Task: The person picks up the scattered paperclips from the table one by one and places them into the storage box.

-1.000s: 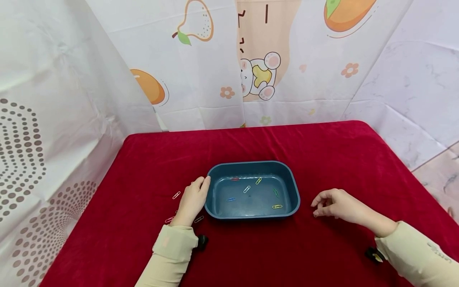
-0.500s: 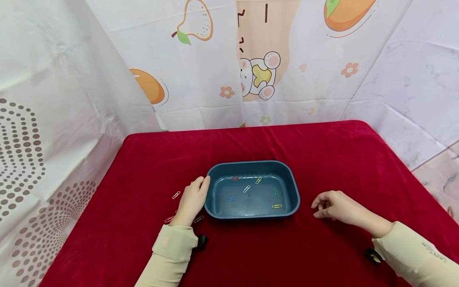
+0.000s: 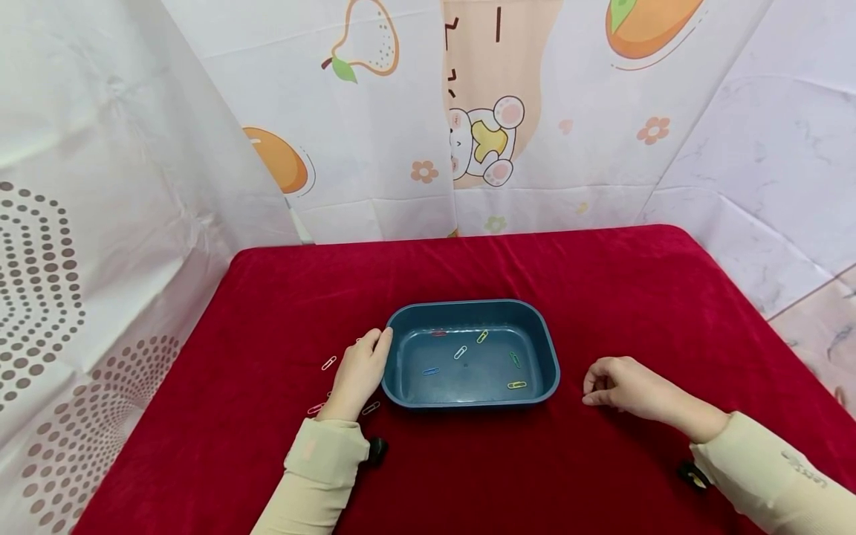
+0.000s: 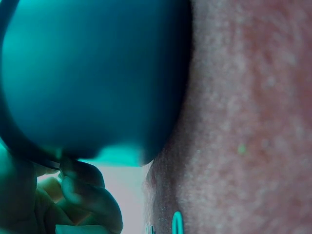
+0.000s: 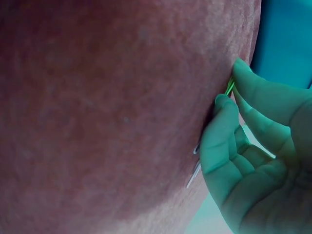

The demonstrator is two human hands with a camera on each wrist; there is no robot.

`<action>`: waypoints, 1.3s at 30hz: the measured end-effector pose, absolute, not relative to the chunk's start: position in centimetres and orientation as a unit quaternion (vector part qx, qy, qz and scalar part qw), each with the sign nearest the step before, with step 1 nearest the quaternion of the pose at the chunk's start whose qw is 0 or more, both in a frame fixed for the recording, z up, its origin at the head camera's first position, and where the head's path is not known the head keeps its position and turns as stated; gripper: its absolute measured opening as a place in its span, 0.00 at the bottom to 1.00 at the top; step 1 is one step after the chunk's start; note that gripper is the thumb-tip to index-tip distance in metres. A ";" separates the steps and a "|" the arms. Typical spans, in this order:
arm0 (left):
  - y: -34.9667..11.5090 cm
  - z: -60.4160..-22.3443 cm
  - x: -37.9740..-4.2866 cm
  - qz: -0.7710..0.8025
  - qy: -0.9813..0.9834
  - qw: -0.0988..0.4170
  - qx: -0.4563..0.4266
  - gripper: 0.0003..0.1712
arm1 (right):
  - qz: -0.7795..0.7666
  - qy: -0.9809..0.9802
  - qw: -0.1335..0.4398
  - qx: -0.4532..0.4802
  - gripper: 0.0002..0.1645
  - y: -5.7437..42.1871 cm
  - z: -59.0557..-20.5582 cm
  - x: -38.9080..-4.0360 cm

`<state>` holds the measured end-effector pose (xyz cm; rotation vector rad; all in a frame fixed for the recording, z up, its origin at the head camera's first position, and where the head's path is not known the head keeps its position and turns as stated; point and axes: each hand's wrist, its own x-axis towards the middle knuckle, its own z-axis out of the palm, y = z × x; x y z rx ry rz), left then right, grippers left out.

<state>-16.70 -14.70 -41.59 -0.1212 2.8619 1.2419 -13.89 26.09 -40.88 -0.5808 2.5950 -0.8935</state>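
The right hand [image 3: 625, 386] pinches a green-looking paper clip [image 5: 230, 87] between thumb and finger, down at the red-covered worktop [image 3: 481, 468], between the bin [image 3: 468, 406] and the worktop's right edge. The left hand [image 3: 361, 368] grips the rim at the bin's left end. 6 paper clips [image 3: 461, 353] lie spread inside the bin: 2 yellow, 1 red, 1 white, 1 blue, 1 green. Toward the worktop's left edge, loose paper clips [image 3: 328, 363] lie around the left hand, partly hidden.
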 end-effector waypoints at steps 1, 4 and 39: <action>-14.7 -41.6 -16.7 0.397 0.917 0.009 -0.039 0.23 | -0.311 0.912 0.166 -0.209 0.08 26.1 -40.9 -13.9; -14.7 -41.6 -16.7 0.396 0.917 0.009 -0.039 0.23 | -0.297 0.915 0.158 -0.224 0.08 26.1 -41.0 -14.0; -14.7 -41.4 -16.6 0.397 0.917 0.009 -0.038 0.23 | -0.271 0.915 0.131 -0.270 0.07 26.0 -40.8 -14.2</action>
